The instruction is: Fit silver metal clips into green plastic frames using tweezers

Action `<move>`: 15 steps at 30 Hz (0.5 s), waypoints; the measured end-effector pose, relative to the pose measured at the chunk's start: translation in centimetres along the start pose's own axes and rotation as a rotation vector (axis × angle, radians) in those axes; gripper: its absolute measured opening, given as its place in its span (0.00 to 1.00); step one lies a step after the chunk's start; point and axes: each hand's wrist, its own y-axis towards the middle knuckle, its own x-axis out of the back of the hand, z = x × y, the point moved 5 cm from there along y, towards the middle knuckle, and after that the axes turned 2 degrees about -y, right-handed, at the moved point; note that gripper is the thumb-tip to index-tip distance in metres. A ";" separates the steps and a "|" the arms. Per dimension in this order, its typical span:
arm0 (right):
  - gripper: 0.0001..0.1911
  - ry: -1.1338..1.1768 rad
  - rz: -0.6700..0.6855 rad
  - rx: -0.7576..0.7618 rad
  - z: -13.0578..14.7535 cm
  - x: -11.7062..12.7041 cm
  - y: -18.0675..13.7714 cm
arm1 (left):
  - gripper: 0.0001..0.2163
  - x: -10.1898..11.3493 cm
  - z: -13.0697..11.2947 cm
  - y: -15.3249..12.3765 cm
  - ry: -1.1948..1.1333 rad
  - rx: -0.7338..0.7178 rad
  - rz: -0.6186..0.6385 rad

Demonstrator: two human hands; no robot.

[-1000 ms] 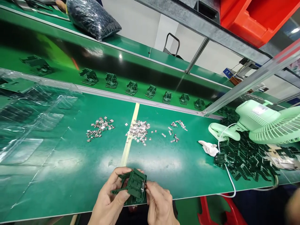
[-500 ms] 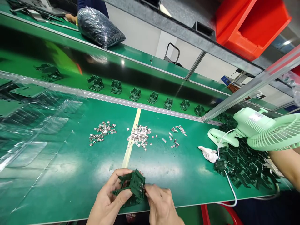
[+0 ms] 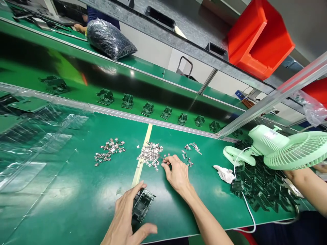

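Note:
My left hand [image 3: 125,214] is curled around a dark green plastic housing [image 3: 143,205], low at the table's front. Its fingers are behind the housing and partly hidden, while the thumb sticks out below. The housing's open, hollow side faces up. My right hand [image 3: 176,172] reaches forward with thumb and forefinger pinched at the right edge of a pile of small silvery metal pieces [image 3: 152,151]. A thin dark bit shows at those fingertips, too small to name. Another scatter of small metal pieces [image 3: 109,151] lies to the left, and longer metal strips [image 3: 195,147] lie to the right.
Several green housings [image 3: 147,109] stand in a row behind the metal rail. Clear plastic sheeting [image 3: 30,143] covers the left side. At right are a light green fan [image 3: 270,143], a white crumpled cloth [image 3: 224,173], a heap of housings [image 3: 263,187] and another person's arm [image 3: 306,185].
My right hand has left the housing and moved forward to the metal pile. In my left hand the housing has turned, and the thumb has come off it. The view has shifted slightly.

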 end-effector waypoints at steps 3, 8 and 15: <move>0.04 0.047 0.016 -0.021 0.2 0.2 -0.1 | 0.35 0.7 -0.6 0.0 0.053 -0.137 0.069; 0.09 0.287 0.103 -0.068 2.5 2.1 -3.7 | 0.24 3.1 -3.2 0.7 0.179 -0.258 -0.110; 0.04 0.653 0.288 -0.083 6.6 2.9 -10.4 | 0.03 3.9 -6.9 1.0 -0.073 -0.392 -0.053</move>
